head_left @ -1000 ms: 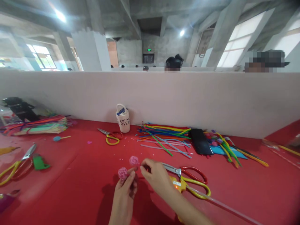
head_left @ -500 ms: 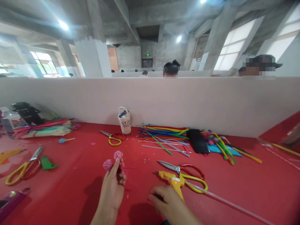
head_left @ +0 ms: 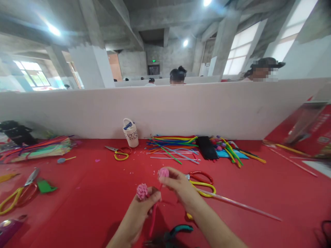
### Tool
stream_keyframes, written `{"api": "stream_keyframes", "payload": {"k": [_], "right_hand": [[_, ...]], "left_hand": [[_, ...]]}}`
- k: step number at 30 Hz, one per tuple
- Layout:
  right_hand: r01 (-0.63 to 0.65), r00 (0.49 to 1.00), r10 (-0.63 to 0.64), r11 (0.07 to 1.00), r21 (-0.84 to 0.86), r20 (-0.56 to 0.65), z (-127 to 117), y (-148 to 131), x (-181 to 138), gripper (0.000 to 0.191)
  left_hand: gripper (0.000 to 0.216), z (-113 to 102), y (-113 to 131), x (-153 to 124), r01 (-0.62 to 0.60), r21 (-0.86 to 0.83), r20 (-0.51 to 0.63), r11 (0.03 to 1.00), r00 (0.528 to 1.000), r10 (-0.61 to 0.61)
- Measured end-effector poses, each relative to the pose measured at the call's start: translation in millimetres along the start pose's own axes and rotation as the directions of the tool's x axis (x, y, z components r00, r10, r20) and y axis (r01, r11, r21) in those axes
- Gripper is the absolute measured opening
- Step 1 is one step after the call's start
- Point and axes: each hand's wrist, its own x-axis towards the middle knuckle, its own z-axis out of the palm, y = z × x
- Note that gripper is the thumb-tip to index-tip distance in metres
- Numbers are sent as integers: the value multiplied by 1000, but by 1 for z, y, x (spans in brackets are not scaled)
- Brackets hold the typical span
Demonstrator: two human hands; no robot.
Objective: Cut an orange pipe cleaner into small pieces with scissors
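Note:
My left hand (head_left: 144, 210) is closed around the pink stems, and one curled pink pipe-cleaner flower (head_left: 142, 191) sticks out above its thumb. A second pink pipe-cleaner flower (head_left: 163, 173) is pinched by its head between the thumb and fingers of my right hand (head_left: 177, 184). A pink stem (head_left: 153, 220) hangs below my left hand. Yellow-and-red-handled scissors (head_left: 212, 189) lie just beyond my right wrist, their blades mostly covered. Of the yellow glue gun, only a small piece (head_left: 189, 216) shows beside my right forearm. Teal-handled pliers (head_left: 182, 228) rest between my forearms.
Coloured pipe cleaners (head_left: 173, 144) lie at the back near a black phone (head_left: 207, 148). A white cup (head_left: 131, 136) stands before the low partition (head_left: 181, 110). A clear glue stick (head_left: 248, 206) stretches rightward. More scissors (head_left: 120, 153) lie behind, with another pair (head_left: 20, 193) at left.
My right hand has come up from beside the glue gun and taken hold of one flower head. Both hands are now close together. The view has shifted to the right, and the pliers show more.

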Motion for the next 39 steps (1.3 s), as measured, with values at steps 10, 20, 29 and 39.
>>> {"api": "stream_keyframes", "payload": {"k": [10,20,29,39], "right_hand": [[57,998,-57,997,-52,-14,-19,-36,1,24],[181,982,-185,868,-462,37,12,-16,1,26],[285,957,-225,592,-754,185,23,16,-17,13],[345,926,-1,405,-846,377,-10,36,-4,44]], "left_hand": [[30,-36,6,1,-146,274,35,951,989,142],[9,-1,0,10,-33,-273,56,961,997,50],[22,-9,9,32,-26,-439,-65,898,998,-2],[23,-68,34,34,-260,-462,-289,848,948,133]]}}
